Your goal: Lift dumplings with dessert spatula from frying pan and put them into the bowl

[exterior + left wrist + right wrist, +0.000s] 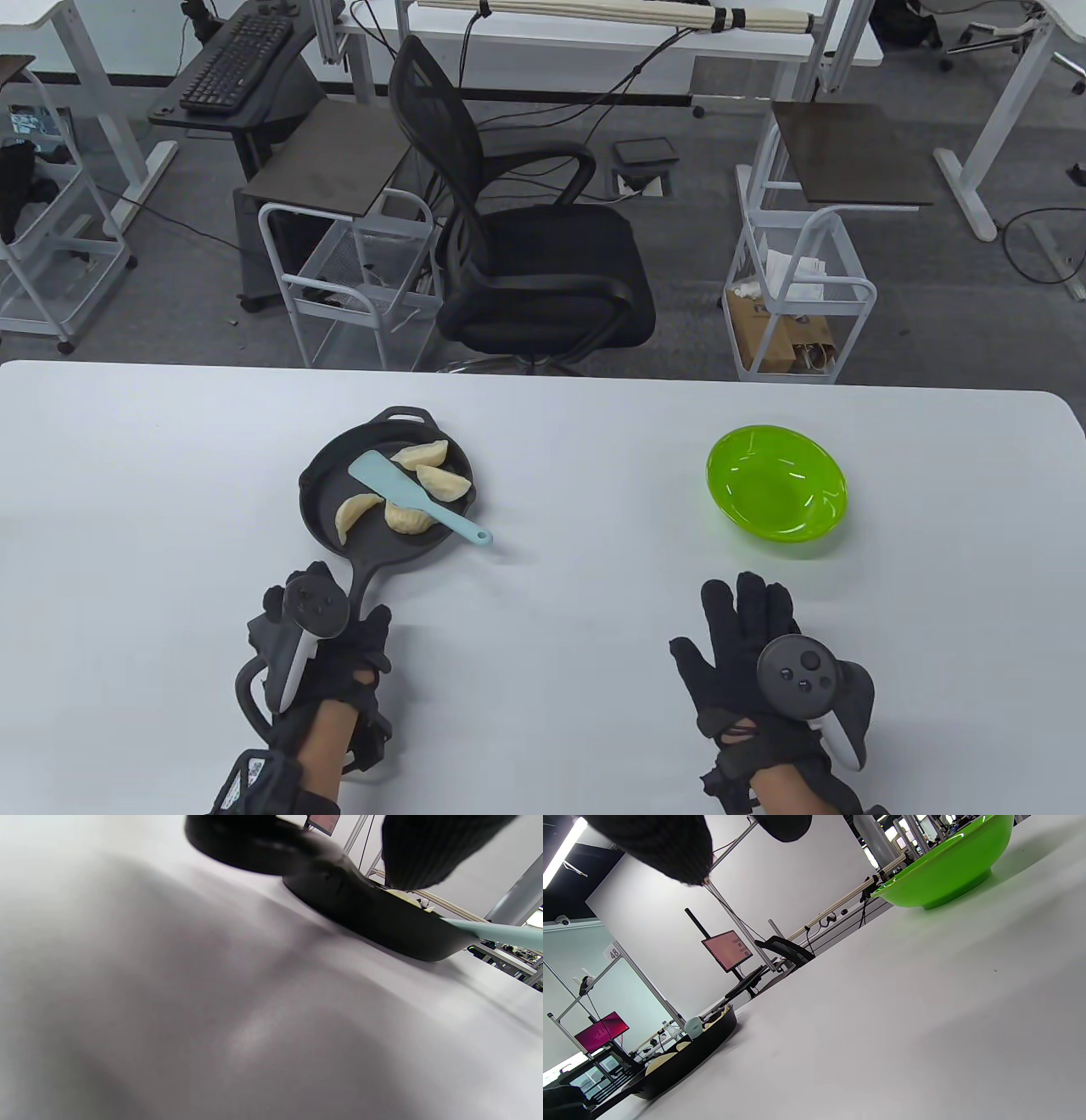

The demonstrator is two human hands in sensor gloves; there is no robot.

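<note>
Table view shows four dumplings [407, 499] in the frying pan [318, 488], bowl [776, 492] empty, spatula [420, 497] untouched; left hand [327, 649] grips the pan handle, right hand [755, 654] lies flat, holding nothing.

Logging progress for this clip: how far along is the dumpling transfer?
Nothing is moved yet: the green bowl is empty and four dumplings sit in the frying pan. The spatula lies across them, unheld. The left hand is at the pan handle; the right hand rests open. All lifts remain.

Black pan [382, 923] on table [212, 1018]; teal spatula [500, 933] overhanging rim – blurred.
</note>
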